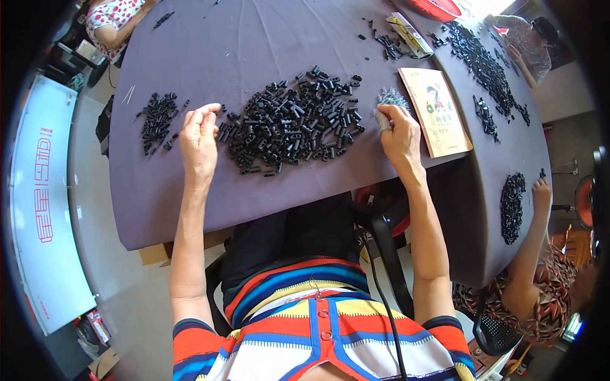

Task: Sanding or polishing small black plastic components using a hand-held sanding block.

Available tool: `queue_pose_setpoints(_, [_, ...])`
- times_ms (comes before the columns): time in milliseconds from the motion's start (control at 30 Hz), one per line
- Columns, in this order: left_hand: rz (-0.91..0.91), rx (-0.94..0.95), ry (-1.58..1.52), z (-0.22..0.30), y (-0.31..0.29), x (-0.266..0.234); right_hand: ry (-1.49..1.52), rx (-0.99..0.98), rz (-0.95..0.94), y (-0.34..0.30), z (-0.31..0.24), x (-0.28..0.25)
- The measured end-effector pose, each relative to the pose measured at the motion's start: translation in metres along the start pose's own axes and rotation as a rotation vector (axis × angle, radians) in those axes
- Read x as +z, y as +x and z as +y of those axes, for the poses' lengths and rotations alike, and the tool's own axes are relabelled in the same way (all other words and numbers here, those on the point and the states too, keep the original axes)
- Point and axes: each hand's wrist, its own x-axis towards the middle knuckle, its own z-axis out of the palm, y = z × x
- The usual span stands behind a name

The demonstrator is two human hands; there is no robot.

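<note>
My left hand [201, 141] is raised over the cloth beside the left edge of a big heap of black plastic tube-like parts [295, 120]. Its fingers are closed in a pinch, and a small black plastic part [222, 108] shows at the fingertips. To the right of the heap, my right hand [401, 136] reaches down at a small pile of silvery metal pieces [393, 98]. Thumb and fingers are pressed together there; what they hold is hidden. A smaller group of black parts [159, 120] lies left of my left hand.
A tan printed booklet [435, 111] lies right of my right hand. The grey-purple cloth [184, 57] covers the table. More black parts [489, 66] lie at far right, near a red basin [438, 7]. A co-worker's hand [541, 190] works beside another heap [512, 209]; other people sit around.
</note>
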Motion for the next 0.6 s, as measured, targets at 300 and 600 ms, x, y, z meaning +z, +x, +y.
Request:
queue_pose_setpoints(300, [-0.236, -0.277, -0.854, 0.038, -0.074, 0.028, -0.222, 0.039, -0.132, 0.008, -0.004, 0.007])
queue_pose_setpoints(600, [-0.224, -0.283, -0.901, 0.035, -0.103, 0.032, -0.293, -0.06, -0.143, -0.014, -0.021, 0.011])
